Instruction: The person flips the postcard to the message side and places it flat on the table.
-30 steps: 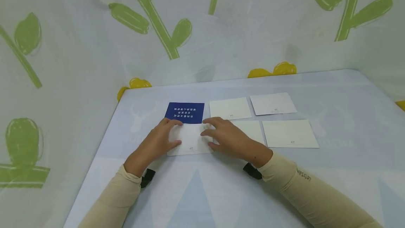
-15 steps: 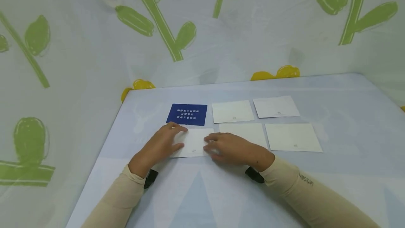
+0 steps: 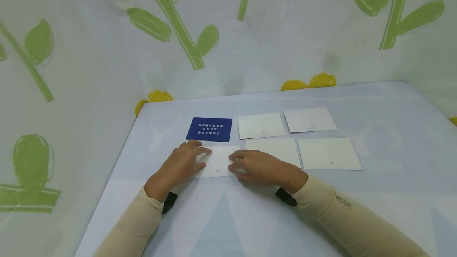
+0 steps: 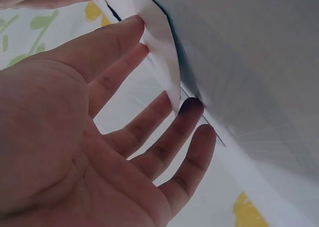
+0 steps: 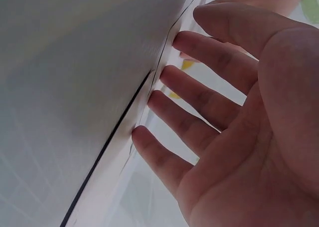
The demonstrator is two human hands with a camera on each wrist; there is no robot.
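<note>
A white card (image 3: pixel 218 161) with a small mark lies flat nearest the person, between both hands. On its left part rest the fingertips of my left hand (image 3: pixel 180 162), thumb and fingers spread apart. In the left wrist view, the left hand (image 4: pixel 114 117) touches the white card (image 4: pixel 162 42), whose edge stands slightly raised. From the other side, my right hand (image 3: pixel 265 168) rests its fingers on the card's right part. The right wrist view has the right hand (image 5: pixel 234 102) with its fingers extended, fingertips against a white surface. Just beyond lies a dark blue card (image 3: pixel 210 129) with white writing.
To the right, several white cards lie in two rows: two at the back, a left one (image 3: pixel 261 125) and a right one (image 3: pixel 310 119), and two in front, a partly covered one (image 3: pixel 276 146) and a right one (image 3: pixel 329 153). A leaf-patterned curtain (image 3: pixel 267 50) borders the table (image 3: pixel 221 217).
The near white card and both hands have drawn slightly toward the person, opening a narrow gap to the blue card. Over the last half second the hands barely move.
</note>
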